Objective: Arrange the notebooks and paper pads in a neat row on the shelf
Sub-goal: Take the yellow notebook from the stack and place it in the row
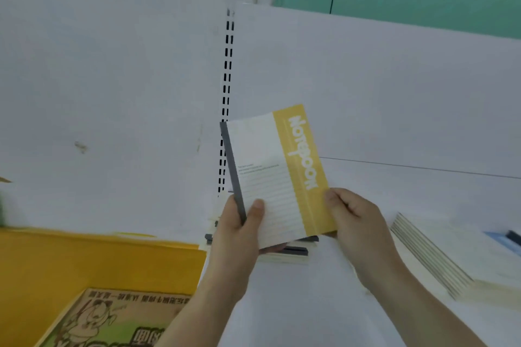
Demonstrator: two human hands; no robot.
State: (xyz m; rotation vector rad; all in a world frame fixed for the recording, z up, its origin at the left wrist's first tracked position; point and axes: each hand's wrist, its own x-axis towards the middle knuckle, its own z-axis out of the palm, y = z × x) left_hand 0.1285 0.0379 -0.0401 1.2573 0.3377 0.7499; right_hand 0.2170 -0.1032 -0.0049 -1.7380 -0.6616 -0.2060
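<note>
Notebook [277,175] with the yellow band and dark grey spine sits mid-frame, held up off the white shelf [394,205], tilted, cover facing the camera. Left hand [239,234] grips the lower spine corner: thumb pressed flat on the cover, other fingers curled behind it. Right hand [355,220] pinches the lower yellow edge, thumb on front, fingers wrapped behind; can't tell how far they reach.

Directly under it, lower centre, a short pile of similar notebooks [293,253] lies flat on the shelf, dark spines showing, edges staggered. Right of frame, a stack of paper pads [434,256] lies fanned and slanted; a blue item [496,238] sits behind it at the far right edge. Slotted shelf upright [227,87] runs down centre-left. Lower left: yellow surface [84,262] and a printed cartoon cover [112,318].

Judgement: step in hand is placing this one, row barely started. To do it well:
- keep both hands on until the bottom edge touches the shelf
- spine facing the same way as the rest
- butt it against the upright or a neighbour so it doesn't flop
- square the pile below before adding more

Risk: thin soft cover, likely to bow or slide if let go while leaning.
</note>
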